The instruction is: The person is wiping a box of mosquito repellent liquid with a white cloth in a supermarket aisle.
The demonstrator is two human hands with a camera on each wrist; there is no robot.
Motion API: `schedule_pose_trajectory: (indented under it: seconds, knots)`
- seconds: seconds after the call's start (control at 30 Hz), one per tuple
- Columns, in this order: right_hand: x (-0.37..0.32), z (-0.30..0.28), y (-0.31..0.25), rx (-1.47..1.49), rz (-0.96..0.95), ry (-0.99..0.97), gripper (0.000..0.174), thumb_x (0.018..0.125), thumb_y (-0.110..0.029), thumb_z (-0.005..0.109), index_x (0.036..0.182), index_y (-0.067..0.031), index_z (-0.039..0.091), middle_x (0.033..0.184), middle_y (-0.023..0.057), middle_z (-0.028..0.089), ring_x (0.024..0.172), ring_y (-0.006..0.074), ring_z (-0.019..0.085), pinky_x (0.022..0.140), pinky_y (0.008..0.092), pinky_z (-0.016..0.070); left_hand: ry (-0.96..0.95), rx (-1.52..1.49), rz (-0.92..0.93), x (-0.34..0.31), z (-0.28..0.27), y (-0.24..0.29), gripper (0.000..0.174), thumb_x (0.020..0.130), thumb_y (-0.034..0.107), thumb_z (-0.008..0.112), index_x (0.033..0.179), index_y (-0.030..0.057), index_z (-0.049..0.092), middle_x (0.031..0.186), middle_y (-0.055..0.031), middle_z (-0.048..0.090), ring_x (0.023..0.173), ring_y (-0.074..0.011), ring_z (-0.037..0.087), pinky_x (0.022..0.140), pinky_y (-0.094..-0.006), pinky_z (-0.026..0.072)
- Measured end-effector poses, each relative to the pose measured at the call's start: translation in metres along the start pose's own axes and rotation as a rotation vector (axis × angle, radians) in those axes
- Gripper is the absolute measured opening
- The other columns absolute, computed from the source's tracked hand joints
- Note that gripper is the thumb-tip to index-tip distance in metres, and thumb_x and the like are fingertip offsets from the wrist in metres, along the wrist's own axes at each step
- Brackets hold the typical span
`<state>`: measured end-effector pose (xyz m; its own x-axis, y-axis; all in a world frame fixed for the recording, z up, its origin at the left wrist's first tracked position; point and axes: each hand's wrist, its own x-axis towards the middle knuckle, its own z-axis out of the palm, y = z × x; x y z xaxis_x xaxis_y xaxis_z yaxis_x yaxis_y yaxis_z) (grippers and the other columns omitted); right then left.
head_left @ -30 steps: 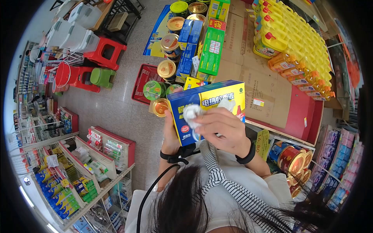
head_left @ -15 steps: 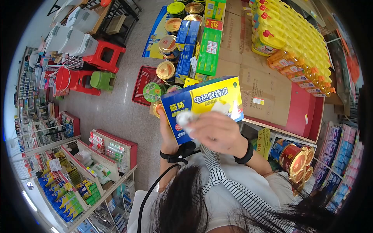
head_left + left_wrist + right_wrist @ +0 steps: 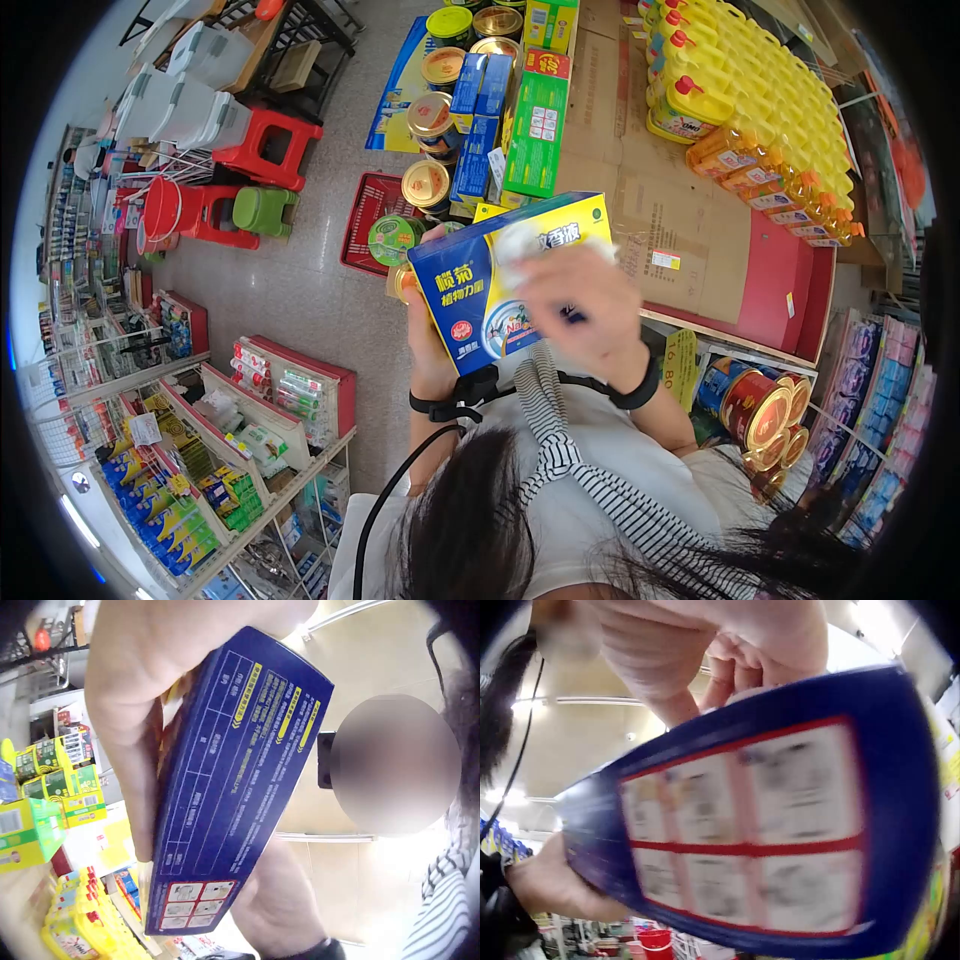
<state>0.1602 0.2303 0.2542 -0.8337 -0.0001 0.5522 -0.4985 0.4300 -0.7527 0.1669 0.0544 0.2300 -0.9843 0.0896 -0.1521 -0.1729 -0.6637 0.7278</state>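
Observation:
A blue and yellow box of electric mosquito-repellent liquid (image 3: pixel 462 285) is held tilted in front of the chest. My left hand (image 3: pixel 430 345) grips it by its left side, thumb at the front edge. In the left wrist view that hand (image 3: pixel 150 675) wraps over the box's side, beside a dark blue printed panel (image 3: pixel 240 765). My right hand (image 3: pixel 590 310), blurred, pinches a crumpled white cloth or tissue (image 3: pixel 516 245) against the upper middle of the box's front, covering part of the lettering. In the right wrist view, the right hand's fingers (image 3: pixel 727 671) lie just over the box's edge.
Beyond the box stand stacked green boxes (image 3: pixel 540 125), blue boxes (image 3: pixel 476 150) and gold-lidded cans (image 3: pixel 426 183), beside a red basket (image 3: pixel 365 215). Yellow bottles (image 3: pixel 690 105) fill the display's far right. Shelves (image 3: pixel 240 440) line the lower left; red tins (image 3: pixel 755 405) sit at right.
The right hand has swept the white cloth left across the box's front, then up and right towards the top lettering. The box has shifted slightly left, still in the left hand.

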Motion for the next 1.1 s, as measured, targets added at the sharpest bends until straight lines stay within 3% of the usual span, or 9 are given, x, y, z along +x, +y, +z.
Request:
schedule_pose_trajectory:
  seconds: [0.13,0.2,0.33,0.53,0.63,0.7,0.87,0.93,1.1]
  knots:
    - [-0.014,0.014,-0.014,0.262,-0.126,-0.273,0.021,0.069,0.004,0.071,0.086,-0.0069,0.066,0.095,0.0071,0.069,0.087,0.0234,0.065,0.081,0.0332,0.0521,0.062,-0.118,-0.129,0.003,-0.014,-0.005,0.074,0.093,0.061,0.041,0.144,0.0099,0.025,0.136,-0.0165,0.046,0.124,-0.0283,0.050,0.105,-0.0442,0.0416]
    - [-0.017,0.006,-0.010,0.360,-0.198,-0.434,0.022,0.068,0.005,0.070,0.086,-0.0069,0.066,0.095,0.0059,0.068,0.086,0.0240,0.065,0.079,0.0329,0.0519,0.033,-0.119,-0.068,0.005,-0.014,-0.004,0.074,0.093,0.061,0.041,0.143,0.0093,0.025,0.136,-0.0167,0.046,0.123,-0.0284,0.050,0.104,-0.0440,0.0424]
    - [-0.018,-0.026,0.019,0.367,-0.084,-0.406,0.023,0.068,0.006,0.069,0.086,-0.0069,0.066,0.095,0.0071,0.069,0.085,0.0239,0.065,0.077,0.0328,0.0513,0.007,-0.053,-0.009,0.001,-0.019,0.000,0.076,0.093,0.063,0.036,0.145,0.0083,0.027,0.138,-0.0173,0.045,0.126,-0.0294,0.048,0.104,-0.0444,0.0420]
    - [0.000,-0.026,0.014,-0.066,0.120,0.089,0.022,0.069,0.011,0.067,0.085,-0.0035,0.066,0.096,0.0105,0.070,0.085,0.0247,0.065,0.075,0.0324,0.0508,-0.051,-0.023,-0.034,0.001,-0.014,-0.001,0.077,0.093,0.063,0.037,0.145,0.0083,0.025,0.140,-0.0172,0.043,0.127,-0.0293,0.047,0.103,-0.0443,0.0425]
    - [0.001,0.000,-0.001,-0.054,-0.012,0.018,0.023,0.067,0.008,0.070,0.086,-0.0037,0.066,0.097,0.0107,0.070,0.087,0.0258,0.065,0.076,0.0334,0.0517,-0.093,-0.025,-0.033,0.001,0.004,-0.004,0.074,0.094,0.058,0.041,0.146,0.0101,0.020,0.140,-0.0159,0.042,0.126,-0.0277,0.048,0.104,-0.0433,0.0424]
    - [-0.003,0.016,-0.012,0.151,-0.089,-0.074,0.025,0.065,0.005,0.072,0.088,-0.0054,0.066,0.099,0.0090,0.069,0.091,0.0261,0.065,0.079,0.0348,0.0522,-0.069,-0.009,-0.018,0.000,0.009,-0.010,0.072,0.095,0.061,0.033,0.144,0.0086,0.029,0.136,-0.0148,0.047,0.122,-0.0257,0.051,0.103,-0.0411,0.0417]
    - [-0.012,0.008,-0.007,0.352,-0.154,-0.354,0.022,0.068,0.003,0.071,0.087,-0.0064,0.066,0.099,0.0058,0.069,0.092,0.0242,0.064,0.080,0.0352,0.0523,-0.054,-0.022,-0.116,-0.004,0.003,-0.007,0.072,0.094,0.062,0.035,0.145,0.0120,0.025,0.136,-0.0152,0.047,0.124,-0.0270,0.048,0.106,-0.0428,0.0389]
    - [-0.007,0.002,0.002,0.305,-0.143,-0.295,0.022,0.069,0.004,0.071,0.087,-0.0064,0.066,0.098,0.0054,0.069,0.092,0.0242,0.064,0.080,0.0350,0.0522,-0.130,-0.091,-0.066,-0.001,0.001,-0.012,0.070,0.096,0.056,0.038,0.147,0.0111,0.018,0.138,-0.0161,0.043,0.126,-0.0267,0.046,0.106,-0.0418,0.0395]
    - [0.005,0.008,-0.001,0.159,-0.072,-0.117,0.023,0.069,0.005,0.070,0.089,-0.0064,0.066,0.098,0.0055,0.070,0.091,0.0258,0.065,0.080,0.0354,0.0519,-0.139,0.001,-0.052,0.001,0.003,-0.011,0.075,0.093,0.058,0.043,0.145,0.0094,0.019,0.138,-0.0171,0.043,0.126,-0.0267,0.047,0.106,-0.0424,0.0394]
